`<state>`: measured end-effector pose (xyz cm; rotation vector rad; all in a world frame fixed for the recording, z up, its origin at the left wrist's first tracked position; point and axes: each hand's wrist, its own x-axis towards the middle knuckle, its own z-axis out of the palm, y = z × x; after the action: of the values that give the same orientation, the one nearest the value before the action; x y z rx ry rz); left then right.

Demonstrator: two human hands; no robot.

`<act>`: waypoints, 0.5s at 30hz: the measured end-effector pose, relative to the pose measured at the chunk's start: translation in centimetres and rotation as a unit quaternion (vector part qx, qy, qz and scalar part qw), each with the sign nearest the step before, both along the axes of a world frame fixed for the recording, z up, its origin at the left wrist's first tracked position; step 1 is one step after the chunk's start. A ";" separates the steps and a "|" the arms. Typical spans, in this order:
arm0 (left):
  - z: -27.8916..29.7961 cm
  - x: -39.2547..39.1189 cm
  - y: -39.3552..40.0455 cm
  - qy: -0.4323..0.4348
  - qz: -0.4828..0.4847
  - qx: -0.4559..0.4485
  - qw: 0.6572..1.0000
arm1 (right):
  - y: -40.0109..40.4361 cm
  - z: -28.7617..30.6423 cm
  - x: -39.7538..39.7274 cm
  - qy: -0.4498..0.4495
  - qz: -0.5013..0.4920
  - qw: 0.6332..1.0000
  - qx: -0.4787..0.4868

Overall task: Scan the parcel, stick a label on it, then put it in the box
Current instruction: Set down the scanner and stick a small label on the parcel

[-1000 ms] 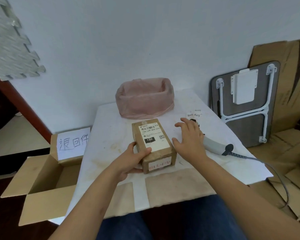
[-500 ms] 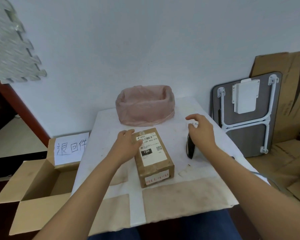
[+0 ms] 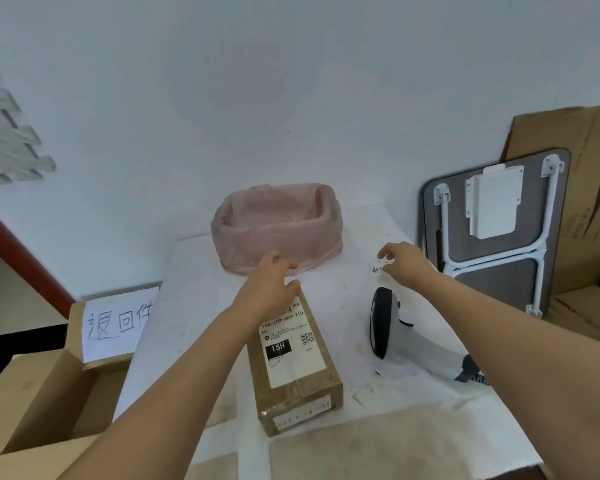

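A brown cardboard parcel (image 3: 293,367) with a white shipping label lies lengthwise in the middle of the white table (image 3: 194,306). My left hand (image 3: 267,289) hovers over the parcel's far end, fingers loosely apart, holding nothing. My right hand (image 3: 404,263) is at the table's far right, fingertips pinched on a small white label (image 3: 377,269). The grey barcode scanner (image 3: 395,336) lies on the table to the right of the parcel, nobody holding it. An open cardboard box (image 3: 39,407) with a handwritten paper sign stands on the floor to the left.
A bin lined with a pink plastic bag (image 3: 278,226) sits at the back of the table. A folded grey table (image 3: 492,237) and flattened cardboard (image 3: 575,202) lean against the wall on the right. The scanner's cable runs off the right edge.
My left hand let go of the parcel's side and moved over its far end. My right hand left the scanner and reached back right to the small label.
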<state>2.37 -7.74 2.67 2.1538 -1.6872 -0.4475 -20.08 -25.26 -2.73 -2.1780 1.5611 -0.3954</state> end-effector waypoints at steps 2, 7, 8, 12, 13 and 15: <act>-0.1 0.0 -0.9 -0.012 -0.003 0.003 1.000 | -0.7 -0.5 0.5 0.034 0.026 0.999 -0.002; -0.1 -0.5 -2.1 -0.019 -0.012 0.011 1.000 | -1.4 -1.6 1.4 0.088 0.061 0.994 0.007; -0.1 -0.6 -2.3 -0.021 -0.014 0.012 1.000 | -1.5 -1.7 1.4 0.093 0.065 0.993 0.008; -0.3 -0.8 -2.6 -0.031 -0.018 0.018 0.999 | -1.6 -1.9 1.5 0.099 0.059 0.993 -0.010; -0.3 -0.9 -2.7 -0.031 -0.018 0.019 0.999 | -1.5 -1.9 1.4 0.093 0.053 0.994 -0.017; -0.3 -1.0 -2.8 -0.030 -0.018 0.021 0.999 | -1.2 -1.7 1.3 0.075 0.043 0.996 -0.027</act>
<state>1.41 -10.53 2.37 2.1894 -1.7671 -0.4380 -18.75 -26.49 -4.45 -2.3558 1.5421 -0.2536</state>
